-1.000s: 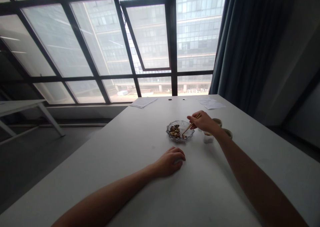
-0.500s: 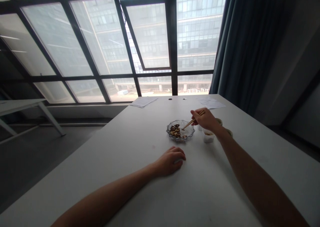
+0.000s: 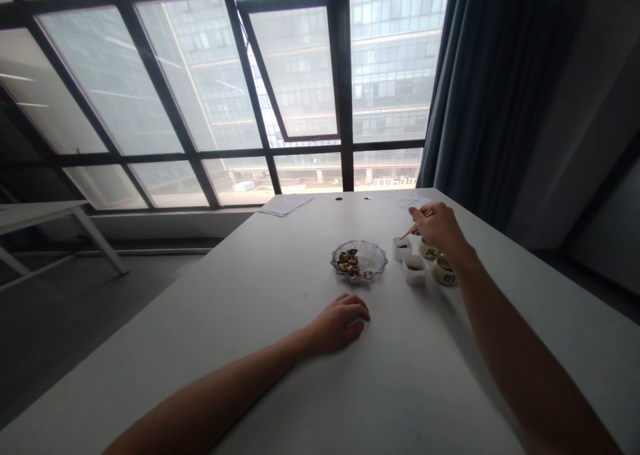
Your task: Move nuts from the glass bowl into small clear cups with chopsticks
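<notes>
**Right hand (image 3: 437,228) pinches chopsticks (image 3: 411,232) over the small white cups**

Our right fingers are clamped on the wooden chopsticks, and the tips sit just above a square white cup (image 3: 402,248). A second square white cup (image 3: 414,269) stands just in front of it, and both hold something reddish-brown. Beside them are two cream ceramic pots (image 3: 444,271), the nearer one marked with a dark character.

Our left hand (image 3: 341,323) rests on the white table (image 3: 250,348), its fingers loosely curled together, holding nothing we can see. It lies well apart from the right hand and nearest to a cut-glass dish (image 3: 374,258), which sits on the table between our two hands, a little farther out. Mixed brown nuts (image 3: 349,262) are heaped on the left side of the dish, with part of its base showing.

Loose papers (image 3: 286,205) lie at the far edge of the table, in front of a tall gridded window (image 3: 300,75) and a dark blue curtain (image 3: 490,88).
</notes>
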